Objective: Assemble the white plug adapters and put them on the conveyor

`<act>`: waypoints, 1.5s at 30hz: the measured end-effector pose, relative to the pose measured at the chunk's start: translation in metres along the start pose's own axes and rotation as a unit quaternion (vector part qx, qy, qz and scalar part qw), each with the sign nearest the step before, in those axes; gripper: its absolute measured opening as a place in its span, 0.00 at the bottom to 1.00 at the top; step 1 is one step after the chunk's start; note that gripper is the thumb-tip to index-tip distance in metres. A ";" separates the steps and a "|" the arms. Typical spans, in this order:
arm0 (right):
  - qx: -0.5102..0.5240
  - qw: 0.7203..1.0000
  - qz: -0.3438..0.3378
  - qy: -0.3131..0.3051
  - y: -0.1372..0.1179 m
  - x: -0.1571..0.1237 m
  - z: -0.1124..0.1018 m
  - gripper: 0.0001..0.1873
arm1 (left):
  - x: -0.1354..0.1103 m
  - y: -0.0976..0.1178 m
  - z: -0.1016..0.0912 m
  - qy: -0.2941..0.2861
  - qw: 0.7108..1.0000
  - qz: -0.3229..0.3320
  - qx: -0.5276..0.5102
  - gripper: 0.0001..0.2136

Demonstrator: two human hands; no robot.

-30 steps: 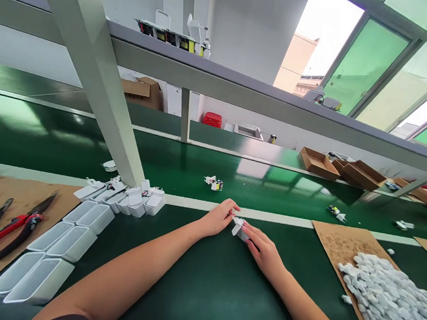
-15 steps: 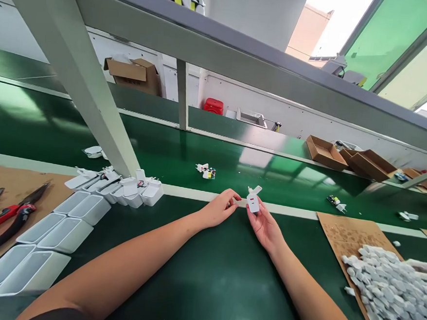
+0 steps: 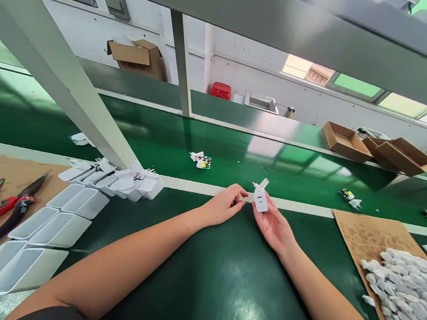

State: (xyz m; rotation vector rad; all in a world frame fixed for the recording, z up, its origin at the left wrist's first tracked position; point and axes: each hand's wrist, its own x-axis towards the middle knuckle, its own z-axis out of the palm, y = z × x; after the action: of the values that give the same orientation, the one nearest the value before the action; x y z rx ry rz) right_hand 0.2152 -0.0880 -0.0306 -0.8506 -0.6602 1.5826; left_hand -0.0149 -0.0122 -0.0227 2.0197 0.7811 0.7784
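My right hand (image 3: pixel 273 225) holds a small white charger plug (image 3: pixel 261 198) upright by its lower part, with a red mark on its face and prongs sticking up. My left hand (image 3: pixel 225 205) rests just left of it on the green table with its fingers curled in a pinch; what they hold, if anything, is too small to name. Both hands sit near the white stripe (image 3: pixel 197 187) along the edge of the green conveyor belt (image 3: pixel 235 156).
White plastic shells (image 3: pixel 59 222) lie in rows at left, with assembled white parts (image 3: pixel 124 180) behind them. Red-handled pliers (image 3: pixel 1 211) lie on cardboard at far left. A heap of small white pieces (image 3: pixel 402 285) sits on cardboard at right. Loose circuit parts (image 3: pixel 201 160) lie on the belt. A slanted white post (image 3: pixel 58 76) rises at left.
My right hand has lifted the white plug from the table and turned it upright. My left hand let go of it and stayed beside it. The camera has tilted downward.
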 end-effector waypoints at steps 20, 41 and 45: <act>-0.066 0.994 -0.065 0.056 0.009 -0.001 0.008 0.25 | 0.005 -0.005 0.002 0.003 1.000 0.007 -0.001 0.09; -0.688 0.649 -0.319 0.060 -0.033 0.109 -0.035 0.34 | 0.003 -0.009 0.007 0.020 0.989 0.061 0.130 0.08; -0.707 0.624 -0.333 0.022 -0.013 0.087 -0.042 0.48 | -0.006 0.007 0.015 -0.002 0.971 0.085 0.225 0.10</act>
State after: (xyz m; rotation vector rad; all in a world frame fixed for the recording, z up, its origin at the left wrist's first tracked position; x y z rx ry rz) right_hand 0.2504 -0.0016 -0.0585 -1.4472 -1.9900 0.0584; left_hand -0.0052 -0.0270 -0.0252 2.5199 0.8465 0.7412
